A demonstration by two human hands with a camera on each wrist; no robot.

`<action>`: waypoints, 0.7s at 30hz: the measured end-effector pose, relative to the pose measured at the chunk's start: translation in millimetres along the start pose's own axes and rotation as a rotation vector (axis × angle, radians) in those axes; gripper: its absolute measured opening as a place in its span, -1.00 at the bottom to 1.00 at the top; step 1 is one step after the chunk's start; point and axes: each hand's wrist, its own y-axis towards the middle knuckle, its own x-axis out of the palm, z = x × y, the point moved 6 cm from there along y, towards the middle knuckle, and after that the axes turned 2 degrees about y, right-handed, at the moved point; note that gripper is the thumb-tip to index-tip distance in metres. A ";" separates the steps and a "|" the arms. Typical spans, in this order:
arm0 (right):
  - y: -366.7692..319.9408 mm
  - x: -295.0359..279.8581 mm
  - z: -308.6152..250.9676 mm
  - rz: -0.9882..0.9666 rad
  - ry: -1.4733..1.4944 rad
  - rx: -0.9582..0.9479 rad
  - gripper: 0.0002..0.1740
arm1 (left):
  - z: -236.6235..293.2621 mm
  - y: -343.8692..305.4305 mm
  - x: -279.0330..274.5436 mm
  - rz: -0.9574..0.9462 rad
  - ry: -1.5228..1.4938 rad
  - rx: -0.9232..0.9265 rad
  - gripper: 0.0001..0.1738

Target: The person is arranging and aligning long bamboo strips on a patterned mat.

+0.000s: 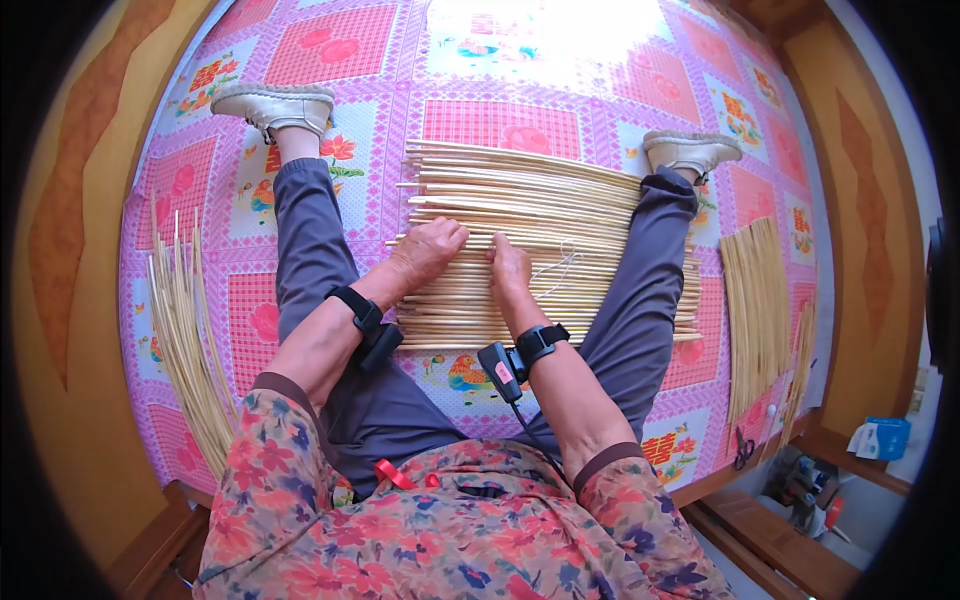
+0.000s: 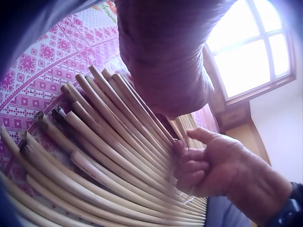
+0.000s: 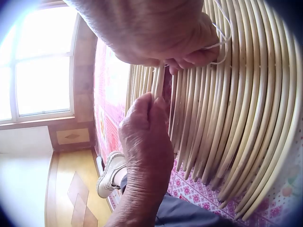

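Note:
Straw-coloured stalks (image 1: pixel 530 190) lie side by side between the person's legs, like a mat, with thread running across them. The left hand (image 1: pixel 430 248) grips a stalk (image 3: pixel 158 78) near a gap in the row, its fingers curled in the right wrist view. Close beside it on the right, the right hand (image 1: pixel 510 268) has bent fingers and pinches a thin white string (image 3: pixel 226 33). The string's loose loops (image 1: pixel 562 268) trail over the stalks to the right. In the left wrist view, the left hand's fingertips are hidden behind the hand itself.
Loose stalks (image 1: pixel 185 340) lie at the left, and a flat bundle of stalks (image 1: pixel 757 300) at the right. Scissors (image 1: pixel 743 449) rest near the right front edge. Trousered legs (image 1: pixel 320 225) flank the row on a patterned pink cover (image 1: pixel 330 45).

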 end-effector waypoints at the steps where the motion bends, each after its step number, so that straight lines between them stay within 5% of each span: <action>1: -0.4 0.6 -1.0 0.010 0.037 0.037 -0.60 | -0.8 0.8 -0.4 0.004 0.000 -0.002 -0.80; 9: -25.7 3.4 -23.7 -0.029 0.309 0.230 -0.76 | 0.1 -2.6 1.6 0.023 -0.010 -0.018 -0.85; 11: -33.2 7.8 -23.0 -0.101 0.383 0.428 -0.79 | 0.8 -0.7 -0.2 0.027 -0.020 -0.010 -0.85; 21: -24.4 18.6 -23.6 -0.196 0.608 0.581 -0.89 | 2.6 -1.2 -2.0 0.013 -0.016 0.008 -0.84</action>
